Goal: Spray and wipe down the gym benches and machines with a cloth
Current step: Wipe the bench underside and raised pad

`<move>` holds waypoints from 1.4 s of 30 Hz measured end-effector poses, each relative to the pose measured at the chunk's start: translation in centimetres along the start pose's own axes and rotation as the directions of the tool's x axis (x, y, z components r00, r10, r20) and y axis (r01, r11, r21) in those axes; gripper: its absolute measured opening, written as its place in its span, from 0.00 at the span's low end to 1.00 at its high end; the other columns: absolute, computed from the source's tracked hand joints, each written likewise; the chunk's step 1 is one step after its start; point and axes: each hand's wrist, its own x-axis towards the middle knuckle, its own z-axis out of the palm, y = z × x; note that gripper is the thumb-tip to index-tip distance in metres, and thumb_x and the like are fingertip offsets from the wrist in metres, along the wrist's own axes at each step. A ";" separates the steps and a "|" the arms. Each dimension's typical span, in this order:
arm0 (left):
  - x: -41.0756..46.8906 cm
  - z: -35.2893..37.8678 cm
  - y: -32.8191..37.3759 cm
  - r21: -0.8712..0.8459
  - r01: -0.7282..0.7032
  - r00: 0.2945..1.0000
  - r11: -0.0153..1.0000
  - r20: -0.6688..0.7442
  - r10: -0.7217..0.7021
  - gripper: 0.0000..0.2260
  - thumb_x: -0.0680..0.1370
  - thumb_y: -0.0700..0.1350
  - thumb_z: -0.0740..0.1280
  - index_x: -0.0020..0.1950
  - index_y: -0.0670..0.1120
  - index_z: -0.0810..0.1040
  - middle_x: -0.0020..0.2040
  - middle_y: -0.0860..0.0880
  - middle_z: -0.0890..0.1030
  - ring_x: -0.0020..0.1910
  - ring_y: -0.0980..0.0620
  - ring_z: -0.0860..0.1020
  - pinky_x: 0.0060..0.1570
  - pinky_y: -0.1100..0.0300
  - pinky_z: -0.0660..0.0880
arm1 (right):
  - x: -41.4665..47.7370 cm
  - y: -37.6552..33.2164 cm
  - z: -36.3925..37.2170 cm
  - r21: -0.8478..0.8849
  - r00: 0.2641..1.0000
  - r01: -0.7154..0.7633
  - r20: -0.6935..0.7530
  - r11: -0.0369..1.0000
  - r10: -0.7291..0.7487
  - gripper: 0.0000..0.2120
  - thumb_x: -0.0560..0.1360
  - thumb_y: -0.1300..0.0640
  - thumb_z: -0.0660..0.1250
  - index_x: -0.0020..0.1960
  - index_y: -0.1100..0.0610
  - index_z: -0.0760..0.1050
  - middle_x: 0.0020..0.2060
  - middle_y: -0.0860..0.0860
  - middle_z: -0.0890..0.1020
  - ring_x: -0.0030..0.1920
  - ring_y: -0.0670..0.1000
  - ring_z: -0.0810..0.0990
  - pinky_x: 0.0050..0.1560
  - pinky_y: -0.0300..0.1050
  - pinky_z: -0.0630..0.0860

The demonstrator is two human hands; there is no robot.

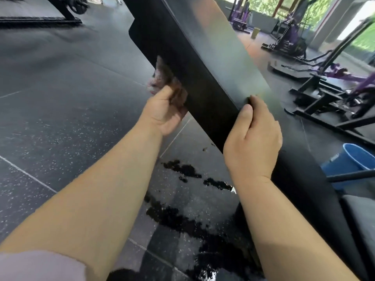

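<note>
Wiping looks to be the step in hand: the black bench pad (182, 47) rises at a slant from the lower right toward the top of the head view, and both hands are on it. The left hand (162, 116) has its fingers curled round a bunched, pinkish cloth (160, 78) and presses it against the pad's left side edge, with part of the cloth sticking up above the knuckles along that edge. The right hand (253, 138) grips the opposite edge, thumb laid on the pad's face and fingers wrapped round behind, where they are hidden; it seems to steady the pad against the rubbing. No spray bottle shows. A blue bucket (353, 159) stands on the floor (60, 98) just to the right of the bench, and dark wet patches (182, 169) lie on the speckled rubber tiles below the pad. Purple machines (288, 35) stand well apart in the background, seemingly not yet reached. The next move probably calls for drawing the cloth along the edge and over the broad face, with the right hand bracing, and for sure footing near the wet tiles.
</note>
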 end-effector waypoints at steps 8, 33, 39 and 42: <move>-2.4 -0.2 -4.0 0.300 0.176 0.982 0.938 0.014 -0.189 0.09 0.79 0.34 0.61 0.57 0.41 0.77 0.41 0.47 0.83 0.44 0.49 0.80 0.44 0.58 0.77 | 1.8 -4.5 2.3 -0.146 0.995 0.100 -0.009 0.984 -0.102 0.35 0.75 0.36 0.39 0.67 0.53 0.72 0.63 0.52 0.79 0.64 0.55 0.75 0.65 0.57 0.68; 2.2 0.7 5.6 0.042 -0.045 0.995 0.998 -0.082 0.048 0.21 0.78 0.42 0.68 0.70 0.39 0.73 0.62 0.41 0.80 0.60 0.45 0.80 0.58 0.49 0.79 | 0.8 -8.3 2.9 -0.159 0.994 0.113 0.031 0.981 -0.109 0.32 0.70 0.48 0.64 0.72 0.55 0.66 0.69 0.51 0.73 0.68 0.53 0.70 0.69 0.56 0.64; -0.3 -0.2 4.3 0.412 0.056 0.987 0.910 0.114 -0.112 0.08 0.79 0.32 0.61 0.47 0.42 0.77 0.32 0.52 0.82 0.33 0.58 0.81 0.34 0.64 0.77 | 2.6 -10.7 3.7 -0.204 0.992 0.122 0.051 0.971 -0.113 0.32 0.69 0.43 0.63 0.71 0.54 0.67 0.67 0.52 0.75 0.68 0.55 0.71 0.69 0.58 0.65; 0.0 0.3 6.2 0.283 0.004 0.989 0.959 0.139 -0.045 0.07 0.80 0.36 0.63 0.57 0.40 0.78 0.40 0.50 0.84 0.40 0.55 0.83 0.41 0.62 0.80 | 2.1 -10.5 3.7 -0.199 0.989 0.146 0.051 0.969 -0.138 0.33 0.70 0.44 0.63 0.73 0.54 0.66 0.68 0.51 0.74 0.69 0.54 0.71 0.69 0.56 0.65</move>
